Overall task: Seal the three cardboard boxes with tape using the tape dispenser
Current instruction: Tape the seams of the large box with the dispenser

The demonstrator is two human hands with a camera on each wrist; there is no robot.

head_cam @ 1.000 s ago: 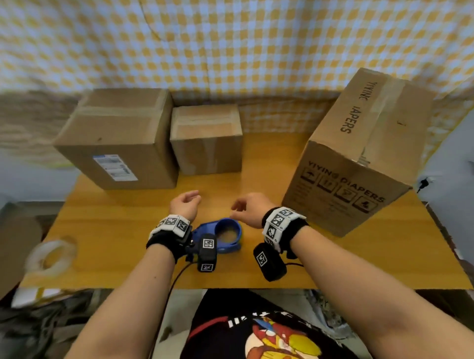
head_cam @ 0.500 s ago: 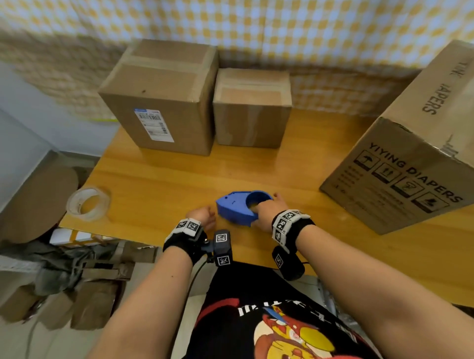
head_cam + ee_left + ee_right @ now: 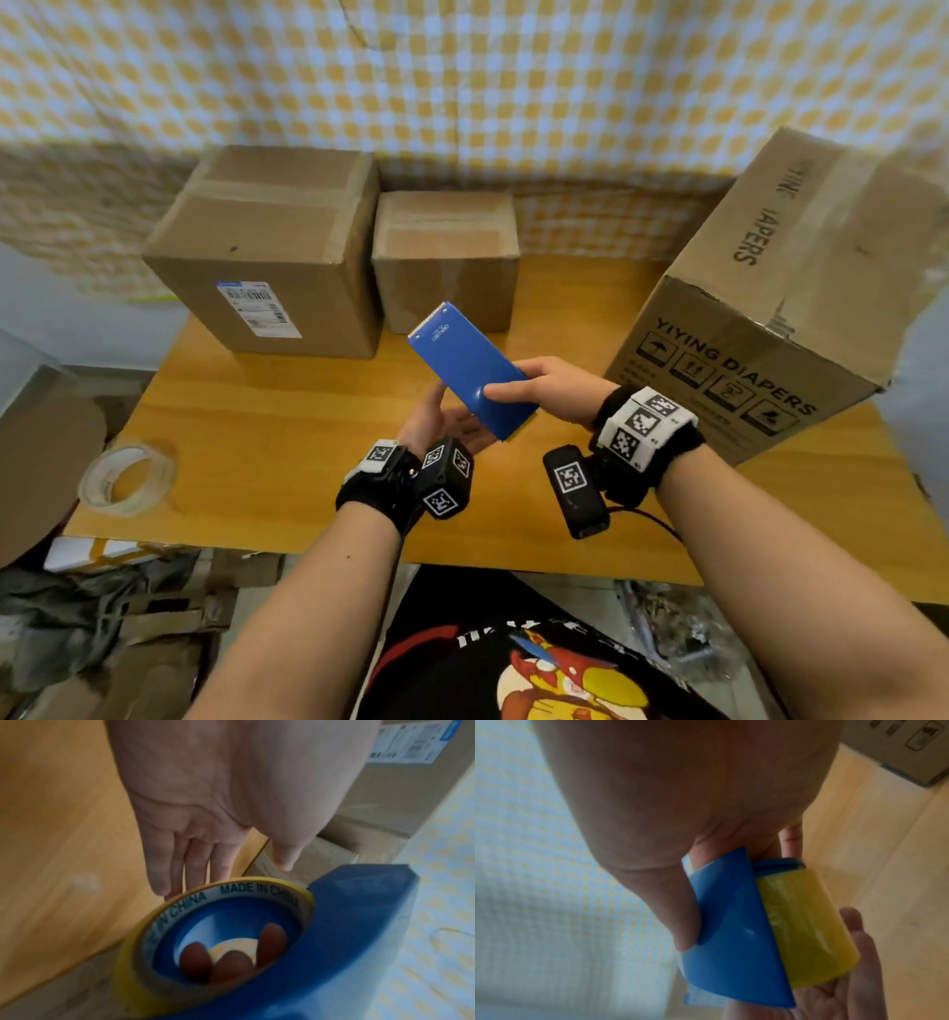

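Observation:
My right hand [image 3: 544, 385] grips the blue tape dispenser [image 3: 470, 367] above the table, thumb on its cover and fingers through the core; the serrated edge points away toward the boxes. A yellow tape roll [image 3: 805, 929] sits in the blue tape dispenser [image 3: 731, 943]. My left hand [image 3: 441, 424] lies open, palm up, under the dispenser's near end; its straight fingers [image 3: 180, 862] reach beside the tape roll [image 3: 195, 902]. Three cardboard boxes stand on the table: a large one [image 3: 267, 252] back left, a small one [image 3: 444, 257] beside it, a big diaper box [image 3: 780, 298] tilted at right.
A spare roll of clear tape [image 3: 126, 478] lies at the left front corner of the wooden table [image 3: 287, 437]. A checked cloth hangs behind the boxes. Cardboard and clutter lie on the floor at lower left.
The dispenser lay on the table near both hands; my right hand took it up and turned its cover upward. My left hand opened beneath it.

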